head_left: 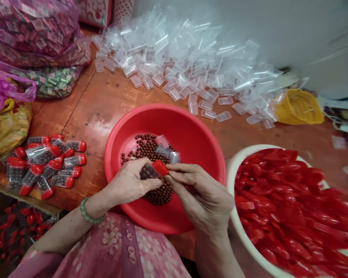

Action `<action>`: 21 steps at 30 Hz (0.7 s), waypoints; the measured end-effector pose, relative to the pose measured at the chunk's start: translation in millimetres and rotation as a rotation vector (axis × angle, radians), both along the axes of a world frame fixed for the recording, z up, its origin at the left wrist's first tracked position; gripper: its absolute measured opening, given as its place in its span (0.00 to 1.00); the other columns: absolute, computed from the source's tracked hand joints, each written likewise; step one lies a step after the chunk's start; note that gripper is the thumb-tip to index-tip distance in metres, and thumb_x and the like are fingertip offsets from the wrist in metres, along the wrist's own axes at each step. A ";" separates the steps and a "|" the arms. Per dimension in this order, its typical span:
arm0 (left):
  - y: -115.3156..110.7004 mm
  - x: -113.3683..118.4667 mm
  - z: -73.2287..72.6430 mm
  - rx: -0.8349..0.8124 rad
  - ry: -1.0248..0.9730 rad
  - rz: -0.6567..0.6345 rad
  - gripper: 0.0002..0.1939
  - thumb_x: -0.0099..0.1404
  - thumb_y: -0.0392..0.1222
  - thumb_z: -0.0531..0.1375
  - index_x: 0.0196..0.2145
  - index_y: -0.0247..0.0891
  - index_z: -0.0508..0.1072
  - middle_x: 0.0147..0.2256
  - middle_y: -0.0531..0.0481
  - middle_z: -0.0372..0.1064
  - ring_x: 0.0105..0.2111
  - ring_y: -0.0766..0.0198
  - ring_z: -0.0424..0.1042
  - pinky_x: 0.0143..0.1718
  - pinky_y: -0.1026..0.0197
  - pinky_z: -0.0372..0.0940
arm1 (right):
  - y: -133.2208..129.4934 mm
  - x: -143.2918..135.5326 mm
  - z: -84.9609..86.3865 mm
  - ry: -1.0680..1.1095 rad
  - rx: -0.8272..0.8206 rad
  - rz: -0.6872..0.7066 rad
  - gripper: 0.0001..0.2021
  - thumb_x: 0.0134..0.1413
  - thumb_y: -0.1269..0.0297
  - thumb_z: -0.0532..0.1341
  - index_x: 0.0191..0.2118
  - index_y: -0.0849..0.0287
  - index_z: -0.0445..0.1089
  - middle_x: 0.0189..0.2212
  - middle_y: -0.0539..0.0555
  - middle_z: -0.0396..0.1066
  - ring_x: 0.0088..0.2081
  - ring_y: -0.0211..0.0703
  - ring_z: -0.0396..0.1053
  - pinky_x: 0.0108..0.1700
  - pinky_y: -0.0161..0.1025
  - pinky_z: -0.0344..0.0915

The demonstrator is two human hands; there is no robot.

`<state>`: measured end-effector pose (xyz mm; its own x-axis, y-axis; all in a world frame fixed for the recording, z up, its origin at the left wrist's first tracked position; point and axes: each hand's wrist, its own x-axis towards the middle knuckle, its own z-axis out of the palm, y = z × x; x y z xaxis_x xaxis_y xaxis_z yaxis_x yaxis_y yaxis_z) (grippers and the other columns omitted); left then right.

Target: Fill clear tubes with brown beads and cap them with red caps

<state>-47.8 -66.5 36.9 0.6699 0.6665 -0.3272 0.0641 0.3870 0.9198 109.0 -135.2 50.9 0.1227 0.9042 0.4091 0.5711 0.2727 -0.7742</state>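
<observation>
Over a red basin point(197, 135), my left hand point(130, 181) is closed around a clear plastic container point(147, 172) full of small dark brown balls. At its mouth sits a red cap point(160, 168), pinched between the thumb and fingers of my right hand point(201, 193). I cannot tell whether the cap is fully seated. Below both hands, loose brown balls point(159, 195) lie on the basin's floor. A few clear containers point(165, 151) rest among those balls, just beyond my fingers.
Filled, red-capped containers point(46, 166) lie in a group on the left. A white tub point(234, 216) heaped with red caps point(287, 208) stands at right. Many clear containers point(174, 65) are piled at the back by a yellow basket point(300, 106). Plastic bags point(37, 46) fill the far left.
</observation>
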 end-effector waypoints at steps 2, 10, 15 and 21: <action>-0.9 0.0 -0.9 0.030 0.028 -0.025 0.09 0.56 0.42 0.62 0.31 0.35 0.67 0.26 0.56 0.60 0.26 0.69 0.58 0.29 0.64 0.55 | 0.2 2.1 1.3 0.003 -0.014 0.036 0.12 0.50 0.80 0.66 0.36 0.55 0.75 0.36 0.53 0.78 0.36 0.40 0.77 0.36 0.35 0.75; -2.3 0.5 -9.2 0.009 -0.017 -0.066 0.08 0.55 0.41 0.62 0.30 0.36 0.67 0.27 0.55 0.62 0.27 0.69 0.59 0.29 0.64 0.56 | -2.7 -8.6 -10.4 -0.019 0.109 -0.032 0.13 0.48 0.82 0.66 0.36 0.56 0.75 0.36 0.53 0.78 0.36 0.41 0.76 0.37 0.38 0.75; 1.6 2.4 -6.1 -0.097 -0.077 -0.059 0.11 0.53 0.42 0.64 0.31 0.35 0.67 0.25 0.56 0.60 0.26 0.70 0.58 0.28 0.65 0.55 | -6.6 -13.4 -16.5 0.017 0.117 -0.116 0.13 0.49 0.81 0.66 0.38 0.56 0.74 0.36 0.52 0.77 0.36 0.39 0.76 0.37 0.38 0.74; 8.2 -0.5 3.2 -0.108 -0.131 -0.117 0.10 0.57 0.44 0.62 0.33 0.35 0.68 0.25 0.57 0.59 0.25 0.70 0.58 0.27 0.65 0.55 | -5.0 -11.6 -12.8 0.055 0.024 -0.123 0.11 0.51 0.79 0.65 0.38 0.55 0.75 0.36 0.53 0.77 0.36 0.41 0.76 0.38 0.40 0.75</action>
<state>-48.3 -58.3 40.1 0.7822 0.5474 -0.2977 -0.0029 0.4809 0.8768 97.4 -140.2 38.1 0.2552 0.8709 0.4200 0.5582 0.2219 -0.7994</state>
